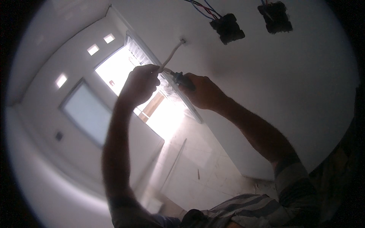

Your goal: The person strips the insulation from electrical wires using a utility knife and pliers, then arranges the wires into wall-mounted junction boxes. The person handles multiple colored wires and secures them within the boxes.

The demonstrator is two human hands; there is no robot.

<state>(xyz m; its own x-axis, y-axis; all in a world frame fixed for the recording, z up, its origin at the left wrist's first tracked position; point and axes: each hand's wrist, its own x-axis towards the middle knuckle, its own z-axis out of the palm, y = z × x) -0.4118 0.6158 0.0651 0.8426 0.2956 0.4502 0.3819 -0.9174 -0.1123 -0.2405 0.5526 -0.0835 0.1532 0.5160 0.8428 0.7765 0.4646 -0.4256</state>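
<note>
A white cable [172, 54] comes out of a small hole in the white wall and runs down to my left hand [141, 86], whose fingers are closed around it near its end. My right hand [205, 91] is wrapped round the dark handles of what look like pliers [184, 81]. Their tip points left, at or very near the cable's end beside my left fingers. Whether the jaws bite on the cable is too dark and small to tell.
Up and right, two rough square cut-outs [227, 29] [275, 17] open in the wall, with blue, red and black wires [207, 10] above them. A bright doorway [114, 70] lies behind my left hand. Below, a long thin strip [174, 164] lies on the pale floor [205, 152].
</note>
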